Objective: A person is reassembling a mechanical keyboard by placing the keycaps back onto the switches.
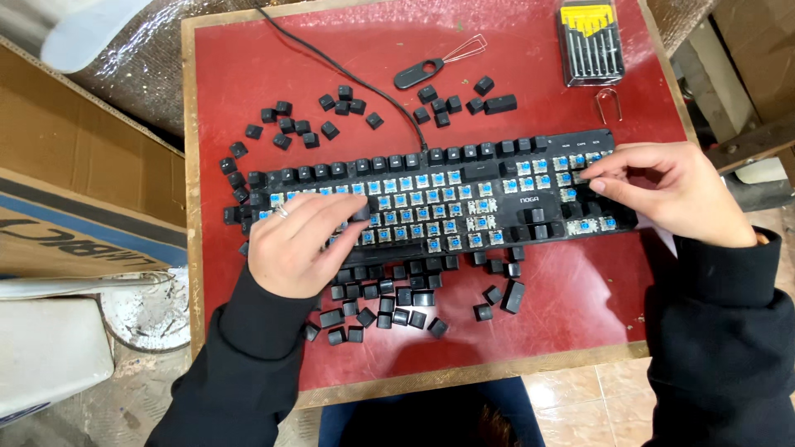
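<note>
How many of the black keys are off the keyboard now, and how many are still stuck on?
Most caps are off: the middle of the keyboard shows bare blue switches, and loose keycaps lie in piles on the red table. The left hand rests on the left keys, the right hand on the number pad. The top row of caps and a few others remain on.

A single head-worn camera looks almost straight down from above the person's own chest, close enough that the red worktop (248, 74) fills most of the frame. The keyboard (464, 178) runs across the middle, its far edge toward the top. Both sleeves enter from the bottom corners. Cardboard boxes (66, 165) show at the left edge and floor tiles (580, 397) along the bottom.
</note>
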